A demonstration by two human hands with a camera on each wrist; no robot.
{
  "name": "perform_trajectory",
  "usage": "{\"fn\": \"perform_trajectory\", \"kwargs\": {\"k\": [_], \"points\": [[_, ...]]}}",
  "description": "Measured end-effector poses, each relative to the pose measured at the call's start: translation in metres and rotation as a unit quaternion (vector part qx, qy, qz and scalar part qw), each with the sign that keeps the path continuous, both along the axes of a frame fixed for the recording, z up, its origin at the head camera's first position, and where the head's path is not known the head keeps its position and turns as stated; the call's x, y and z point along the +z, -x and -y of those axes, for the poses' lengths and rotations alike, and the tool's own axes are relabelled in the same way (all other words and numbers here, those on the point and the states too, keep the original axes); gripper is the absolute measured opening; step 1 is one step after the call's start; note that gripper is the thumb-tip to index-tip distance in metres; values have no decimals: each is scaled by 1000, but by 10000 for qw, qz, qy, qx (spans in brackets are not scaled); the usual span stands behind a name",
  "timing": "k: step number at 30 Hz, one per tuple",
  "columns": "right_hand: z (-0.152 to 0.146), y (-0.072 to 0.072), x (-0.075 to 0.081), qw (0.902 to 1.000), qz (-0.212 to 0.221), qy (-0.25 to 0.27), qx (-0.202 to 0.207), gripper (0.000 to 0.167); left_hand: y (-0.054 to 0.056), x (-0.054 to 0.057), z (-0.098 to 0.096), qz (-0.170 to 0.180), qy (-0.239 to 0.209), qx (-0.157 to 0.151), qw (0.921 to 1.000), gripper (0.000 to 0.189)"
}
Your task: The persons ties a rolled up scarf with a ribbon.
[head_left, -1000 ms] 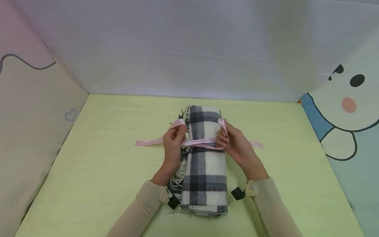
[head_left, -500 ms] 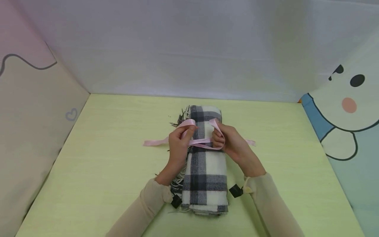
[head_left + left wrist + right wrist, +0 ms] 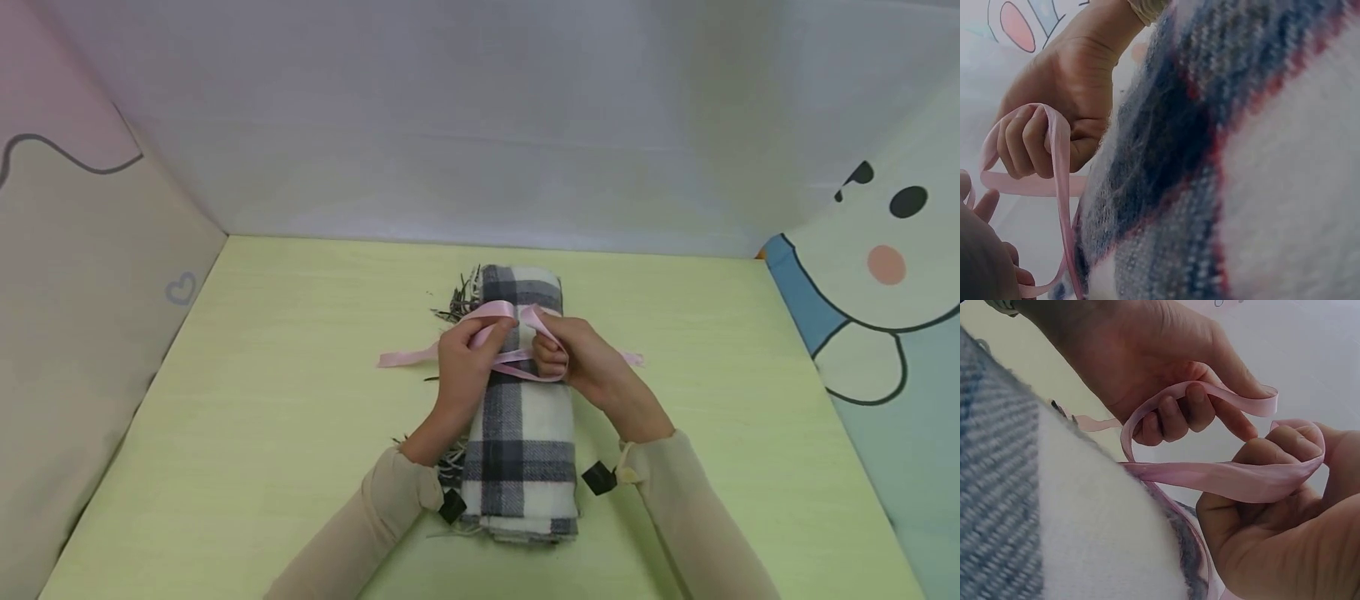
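A folded black, grey and white checked scarf (image 3: 525, 417) with a fringed left side lies lengthwise on the table. A pink ribbon (image 3: 405, 358) crosses it, and two loops rise from the crossing. My left hand (image 3: 462, 367) pinches one loop, the thumb on top. My right hand (image 3: 592, 358) holds the other, its fingers curled. In the right wrist view the ribbon (image 3: 1229, 478) wraps over my right hand's fingers, while my left hand (image 3: 1154, 369) faces it closely. The left wrist view shows the ribbon (image 3: 1060, 150) draped round my right hand's fingers.
The pale yellow table (image 3: 262, 417) is enclosed by a white back wall (image 3: 450, 167) and printed side panels. A loose ribbon end lies to either side of the scarf. Small black cubes (image 3: 600, 478) hang at both sleeve cuffs.
My left hand has moved right over the scarf with its loop, and my right hand slightly left. The two loops are now closer together, and the left ribbon tail has been drawn inward.
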State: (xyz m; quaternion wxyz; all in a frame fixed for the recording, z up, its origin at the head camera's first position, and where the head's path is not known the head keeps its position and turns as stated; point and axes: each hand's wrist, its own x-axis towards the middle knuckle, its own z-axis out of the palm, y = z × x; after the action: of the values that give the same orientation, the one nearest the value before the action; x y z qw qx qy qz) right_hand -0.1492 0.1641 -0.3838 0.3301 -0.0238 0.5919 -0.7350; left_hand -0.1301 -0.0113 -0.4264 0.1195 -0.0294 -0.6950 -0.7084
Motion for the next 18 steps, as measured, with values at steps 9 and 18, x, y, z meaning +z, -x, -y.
{"fn": "perform_trajectory", "kwargs": {"k": [9, 18], "points": [[0, 1, -1, 9999, -89, -123, -13, 58, 0, 1, -5, 164, 313, 139, 9993, 22], [0, 0, -4, 9998, -183, 1, -17, 58, -1, 2, -9, 224, 331, 140, 9991, 21]]}}
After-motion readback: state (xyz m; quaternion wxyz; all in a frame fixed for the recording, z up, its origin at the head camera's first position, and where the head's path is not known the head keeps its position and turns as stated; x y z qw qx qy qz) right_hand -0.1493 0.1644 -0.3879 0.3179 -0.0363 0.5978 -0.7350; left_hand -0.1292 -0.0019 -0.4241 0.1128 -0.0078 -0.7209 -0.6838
